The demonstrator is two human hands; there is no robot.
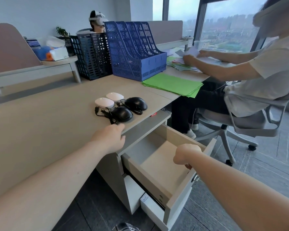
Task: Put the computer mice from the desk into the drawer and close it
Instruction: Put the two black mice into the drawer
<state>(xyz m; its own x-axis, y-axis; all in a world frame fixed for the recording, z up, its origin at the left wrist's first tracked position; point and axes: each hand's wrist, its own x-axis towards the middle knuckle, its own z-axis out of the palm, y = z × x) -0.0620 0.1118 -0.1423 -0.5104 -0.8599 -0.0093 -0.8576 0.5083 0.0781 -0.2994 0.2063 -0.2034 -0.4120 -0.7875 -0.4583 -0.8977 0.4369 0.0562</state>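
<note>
Several computer mice lie together near the desk's front edge: two white mice (104, 102) (114, 97) and two black corded mice (121, 113) (136, 103) with tangled cables. The top drawer (158, 162) below the desk is pulled out and holds nothing. My left hand (110, 137) rests on the desk edge just in front of the mice, fingers curled over the edge, holding nothing. My right hand (186, 155) is closed on the front panel of the drawer (182, 194) at its top rim.
A blue file rack (135, 52) and a dark mesh rack (92, 55) stand at the back of the desk (40, 122). Green paper sheets (172, 85) lie to the right. A seated person (250, 72) on a wheeled chair (237, 124) sorts papers close to the drawer's right.
</note>
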